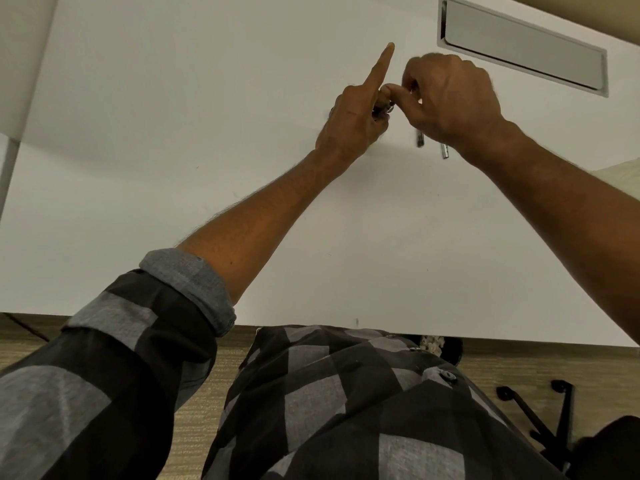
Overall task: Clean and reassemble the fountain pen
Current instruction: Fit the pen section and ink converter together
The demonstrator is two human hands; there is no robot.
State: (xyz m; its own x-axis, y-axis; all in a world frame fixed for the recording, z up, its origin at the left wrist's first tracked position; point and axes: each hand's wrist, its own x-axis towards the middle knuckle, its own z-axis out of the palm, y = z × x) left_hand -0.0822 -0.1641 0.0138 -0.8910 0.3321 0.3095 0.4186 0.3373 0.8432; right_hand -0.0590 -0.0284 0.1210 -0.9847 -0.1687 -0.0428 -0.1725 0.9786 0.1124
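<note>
Both hands meet over the far middle of the white table [207, 168]. My left hand [353, 123] holds a small dark pen part [382, 109] in its curled fingers, with the index finger pointing straight out. My right hand [450, 98] pinches the same part from the right with thumb and fingers. Most of that part is hidden between the hands. Two other pen pieces lie on the table just under my right hand: a dark short piece [420, 138] and a silvery tube [445, 151], both partly covered by the wrist.
A grey metal cable-tray lid [519, 39] is set into the table at the far right. The table's near edge runs above my checked shirt. A black chair base [540, 417] stands on the carpet at the lower right.
</note>
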